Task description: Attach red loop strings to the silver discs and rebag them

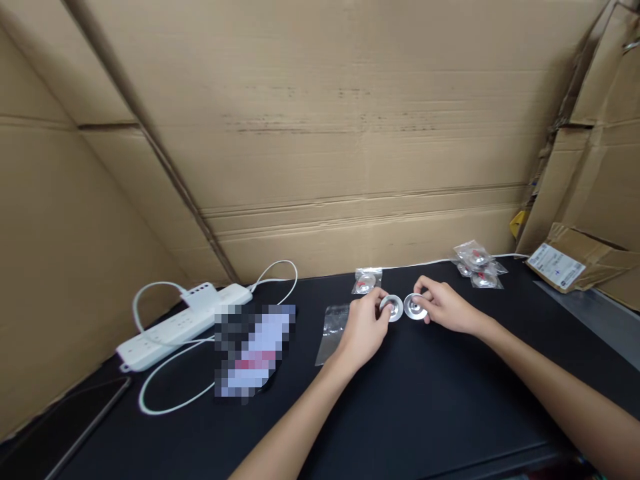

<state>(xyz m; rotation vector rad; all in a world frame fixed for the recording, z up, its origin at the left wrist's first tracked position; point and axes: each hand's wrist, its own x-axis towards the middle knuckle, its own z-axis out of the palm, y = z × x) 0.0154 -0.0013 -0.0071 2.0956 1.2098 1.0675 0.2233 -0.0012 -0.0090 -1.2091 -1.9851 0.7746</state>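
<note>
My left hand [367,323] pinches a round silver metal disc [397,309] with a dished centre, thumb on its face. A second silver disc [411,308] of like size is gripped by my right hand [443,305], its thumb also near the middle. The two discs are held side by side, rims almost meeting, just above the black table [425,393]. Beside my left hand lies a flat clear plastic bag [333,330]. A small clear bag [367,280] with a silver disc and a red mark inside rests behind that hand.
Several bagged discs [481,265] are heaped at the back right, near a torn cardboard piece with a white label [556,265]. A white power strip [185,327] with looping cables and a pixelated object [260,350] occupy the left. Cardboard walls [360,153] enclose the table.
</note>
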